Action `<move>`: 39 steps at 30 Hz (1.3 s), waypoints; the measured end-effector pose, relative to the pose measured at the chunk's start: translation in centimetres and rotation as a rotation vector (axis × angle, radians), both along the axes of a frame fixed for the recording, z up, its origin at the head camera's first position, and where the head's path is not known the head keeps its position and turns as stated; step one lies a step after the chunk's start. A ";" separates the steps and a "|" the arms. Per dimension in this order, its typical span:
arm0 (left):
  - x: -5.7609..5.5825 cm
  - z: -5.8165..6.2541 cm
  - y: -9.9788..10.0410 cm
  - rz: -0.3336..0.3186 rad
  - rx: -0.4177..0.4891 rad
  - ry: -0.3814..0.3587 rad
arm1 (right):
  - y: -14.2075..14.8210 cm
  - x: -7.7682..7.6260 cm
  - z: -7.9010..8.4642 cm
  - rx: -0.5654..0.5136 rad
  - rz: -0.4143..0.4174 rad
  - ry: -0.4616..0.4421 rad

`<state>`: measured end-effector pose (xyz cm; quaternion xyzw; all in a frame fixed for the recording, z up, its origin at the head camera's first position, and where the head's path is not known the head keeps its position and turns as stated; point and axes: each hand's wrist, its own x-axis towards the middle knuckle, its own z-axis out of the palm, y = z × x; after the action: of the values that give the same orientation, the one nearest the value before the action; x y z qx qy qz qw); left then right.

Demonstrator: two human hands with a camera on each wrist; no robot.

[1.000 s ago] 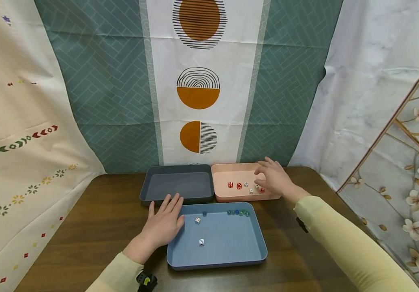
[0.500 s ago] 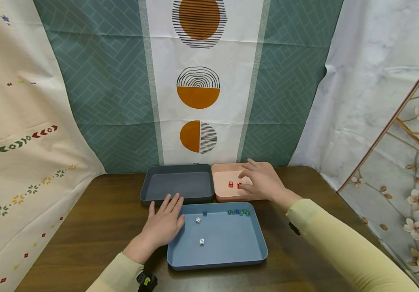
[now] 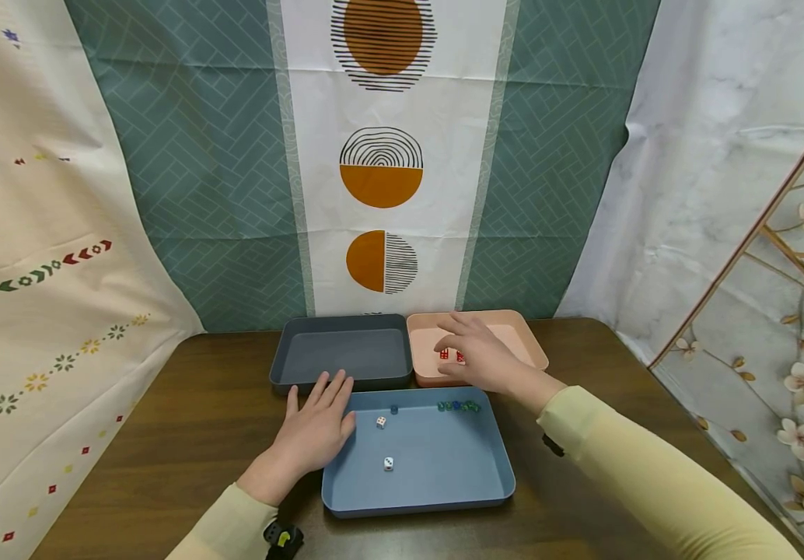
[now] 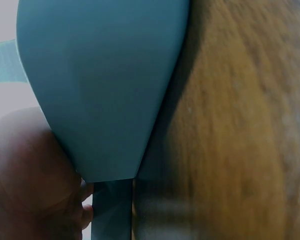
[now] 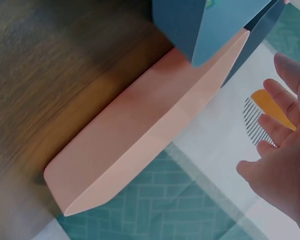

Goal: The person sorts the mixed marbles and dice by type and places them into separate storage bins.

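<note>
The right hand (image 3: 479, 356), fingers loosely spread with no grip showing, is over the pink tray's (image 3: 524, 346) near edge; two red dice (image 3: 444, 354) show between thumb and fingers, nearer the tray's left edge. The left hand (image 3: 311, 428), fingers straight, lies at the blue tray's (image 3: 444, 474) left edge.

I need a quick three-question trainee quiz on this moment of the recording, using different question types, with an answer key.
1. Count: how many white dice lie in the light blue tray?
2. True or false: in the head view, the right hand is over the pink tray.
3. Multiple choice: which tray holds the red dice?
A) dark grey tray
B) light blue tray
C) pink tray

Key: 1. Two; 2. True; 3. C
</note>
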<state>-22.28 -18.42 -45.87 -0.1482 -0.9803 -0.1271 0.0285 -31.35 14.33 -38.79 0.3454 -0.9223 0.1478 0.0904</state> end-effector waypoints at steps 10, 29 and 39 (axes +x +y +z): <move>0.0 -0.1 0.0 -0.003 0.007 0.007 | -1.9 1.0 -0.1 0.018 0.087 -0.007; 0.0 -0.2 0.1 0.011 -0.011 0.001 | -5.1 2.1 -0.4 0.083 0.170 -0.092; -0.1 -0.2 0.1 0.012 -0.018 -0.009 | -6.6 2.4 -0.8 0.166 0.205 -0.059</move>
<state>-22.41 -18.36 -46.05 -0.1417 -0.9825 -0.1188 0.0236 -28.93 7.73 -39.56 0.4398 -0.8934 0.0898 0.0187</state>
